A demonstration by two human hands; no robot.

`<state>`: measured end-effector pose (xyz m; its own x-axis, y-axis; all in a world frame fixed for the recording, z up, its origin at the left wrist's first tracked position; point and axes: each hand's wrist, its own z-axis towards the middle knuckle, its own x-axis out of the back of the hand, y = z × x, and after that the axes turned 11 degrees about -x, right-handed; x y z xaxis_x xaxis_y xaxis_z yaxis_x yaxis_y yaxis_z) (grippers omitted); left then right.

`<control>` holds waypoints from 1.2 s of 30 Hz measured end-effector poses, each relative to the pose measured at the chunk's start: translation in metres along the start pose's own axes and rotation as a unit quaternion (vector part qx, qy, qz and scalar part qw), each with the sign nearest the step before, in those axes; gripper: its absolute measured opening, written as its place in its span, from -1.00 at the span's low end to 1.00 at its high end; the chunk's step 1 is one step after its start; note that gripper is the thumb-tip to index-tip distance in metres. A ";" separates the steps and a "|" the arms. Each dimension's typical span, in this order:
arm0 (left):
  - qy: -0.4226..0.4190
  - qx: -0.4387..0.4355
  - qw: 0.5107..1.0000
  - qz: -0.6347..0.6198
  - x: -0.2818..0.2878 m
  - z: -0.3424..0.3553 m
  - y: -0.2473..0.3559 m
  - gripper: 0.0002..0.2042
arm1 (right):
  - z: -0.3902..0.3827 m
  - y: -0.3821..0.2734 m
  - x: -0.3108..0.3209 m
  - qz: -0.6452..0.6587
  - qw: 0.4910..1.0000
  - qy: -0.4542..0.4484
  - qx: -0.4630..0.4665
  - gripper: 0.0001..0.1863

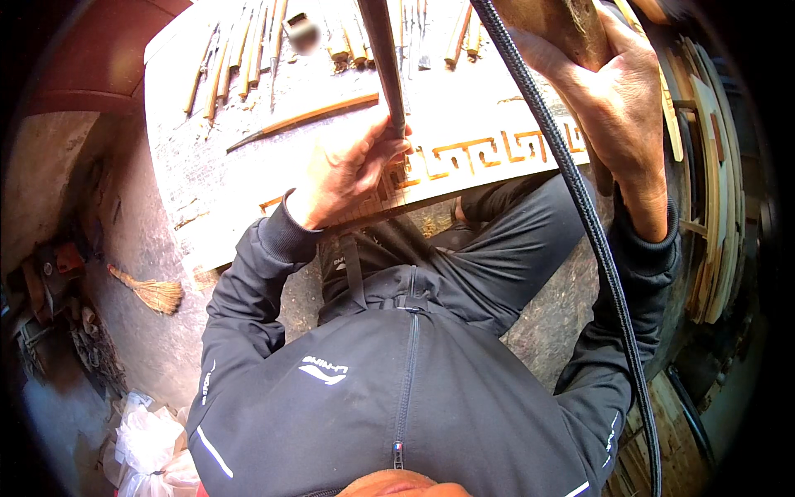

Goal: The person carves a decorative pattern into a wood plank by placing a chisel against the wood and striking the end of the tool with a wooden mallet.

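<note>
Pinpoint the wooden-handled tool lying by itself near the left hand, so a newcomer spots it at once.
Find the bright worktable across the upper view, then the left hand at its near edge. Just beyond that hand lies a slim wooden-handled tool, its dark tapering tip leftward. Unlike the row of tools behind it, it lies alone, nearly crosswise.

Left fingers (383, 154) grip a dark rod (384, 58) over a carved board (464, 172); right fingers (542, 58) hold wood (571, 31).

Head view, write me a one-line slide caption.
Left hand holds a dark rod over a carved board; right hand grips a thick wooden piece; wooden-handled tools lie beyond.
</note>
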<state>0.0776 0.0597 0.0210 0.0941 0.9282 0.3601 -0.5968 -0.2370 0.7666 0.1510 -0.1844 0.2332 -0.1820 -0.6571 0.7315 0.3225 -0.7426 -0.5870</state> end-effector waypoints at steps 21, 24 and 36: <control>-0.030 -0.064 0.994 0.086 0.002 0.013 0.007 -0.59 | 0.034 -0.003 -0.011 0.031 0.984 0.068 0.159 -0.44; -0.019 -0.086 0.989 0.115 0.003 0.012 0.010 -0.61 | 0.037 -0.008 0.007 0.159 0.983 -0.055 0.067 -0.49; -0.055 -0.095 0.977 0.181 0.002 0.005 0.029 -0.65 | 0.037 -0.036 0.020 0.024 0.979 -0.009 0.202 -0.44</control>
<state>0.0644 0.0528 0.0470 -0.0720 0.7541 0.6527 -0.7436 -0.4768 0.4688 0.1702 -0.1661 0.2820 -0.1428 -0.6854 0.7140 0.6724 -0.5966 -0.4382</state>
